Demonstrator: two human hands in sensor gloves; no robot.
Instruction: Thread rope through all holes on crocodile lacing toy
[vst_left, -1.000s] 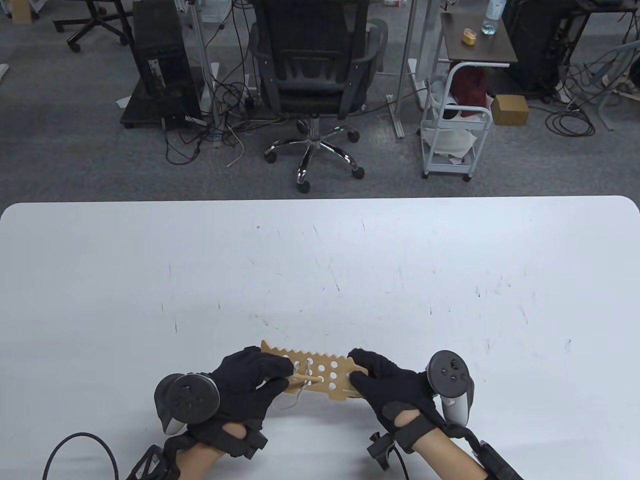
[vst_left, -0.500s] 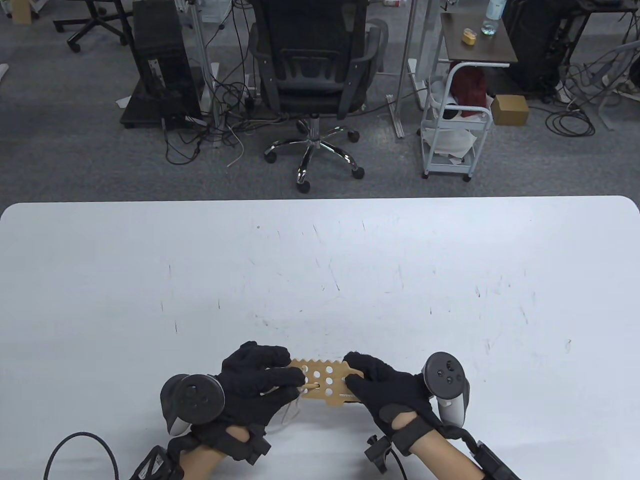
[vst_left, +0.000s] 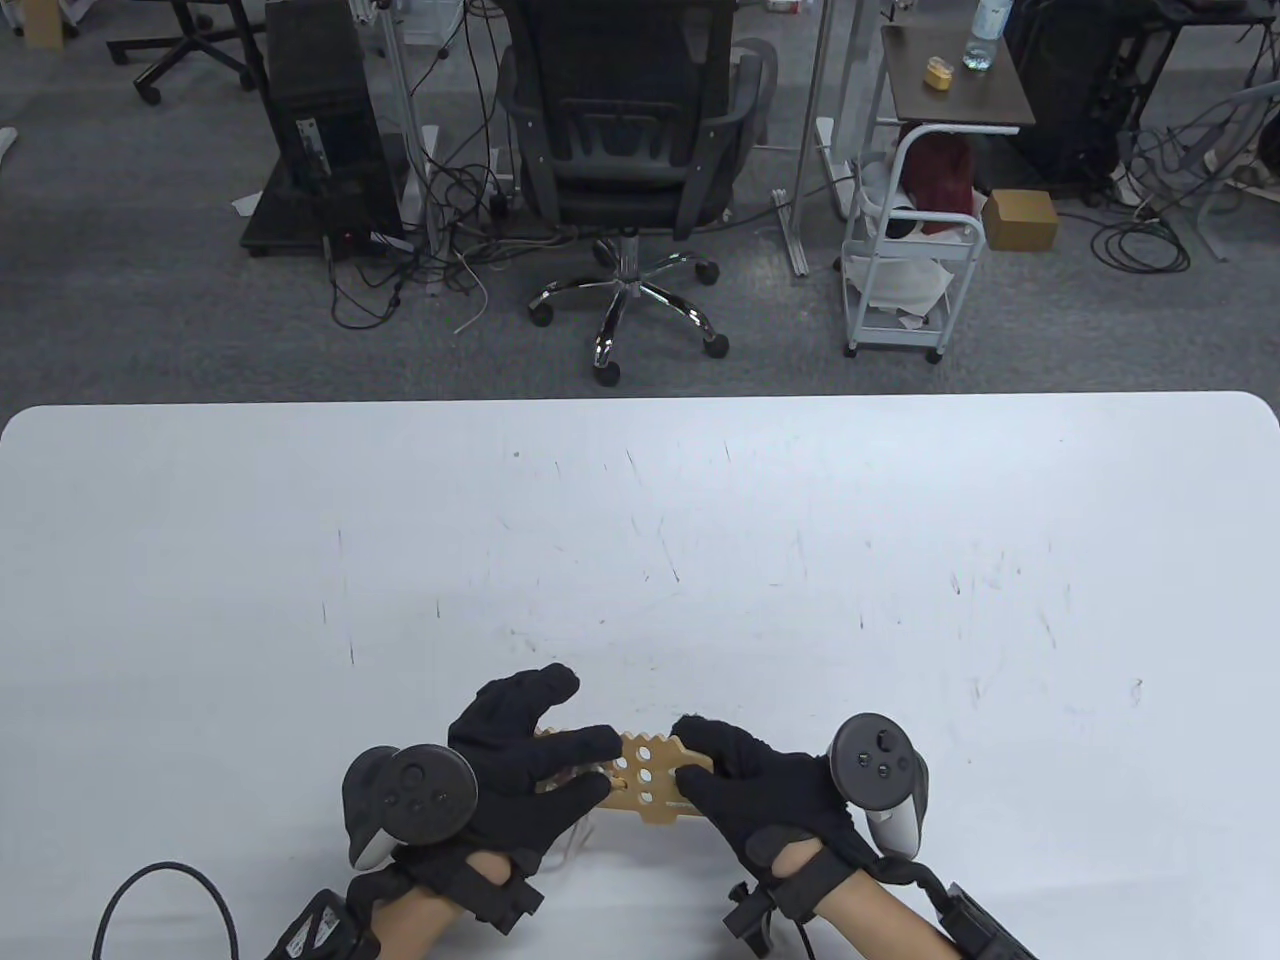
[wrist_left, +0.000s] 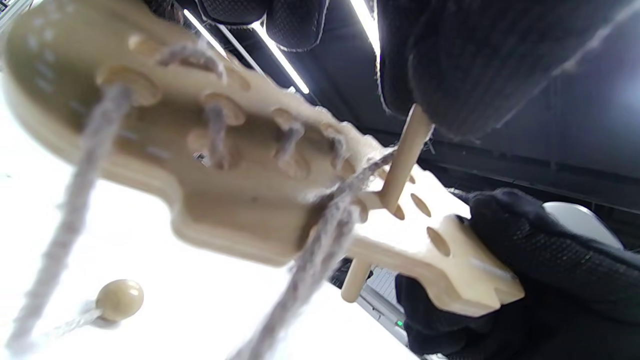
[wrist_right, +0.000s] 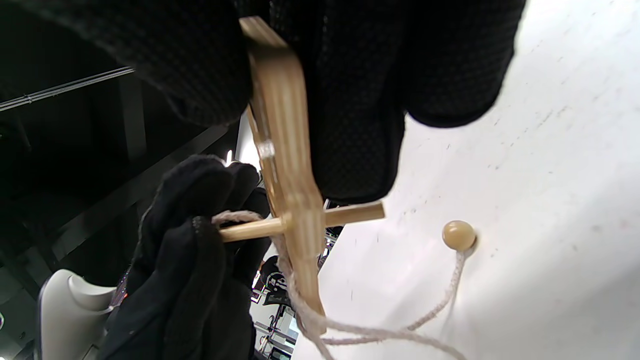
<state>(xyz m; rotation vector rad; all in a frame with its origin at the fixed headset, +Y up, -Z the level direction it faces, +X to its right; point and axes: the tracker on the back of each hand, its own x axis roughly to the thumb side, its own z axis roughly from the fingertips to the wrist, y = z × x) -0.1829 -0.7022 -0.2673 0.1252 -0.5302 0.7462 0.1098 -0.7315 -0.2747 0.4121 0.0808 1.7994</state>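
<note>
over white table (vst_left: 700, 560), both hands' fingers (vst_left: 585, 745) pinch crocodile toy (vst_left: 645, 780).

A black office chair (vst_left: 625, 140) and white cart (vst_left: 905, 250) stand on grey carpet (vst_left: 130, 300).

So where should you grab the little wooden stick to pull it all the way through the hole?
Pinch the bare tip of the wooden stick that pokes out on the table side of the crocodile board, coming from underneath. It stands straight across the board, so pull along its length. The left hand holds the other end, where the rope is tied.
</note>
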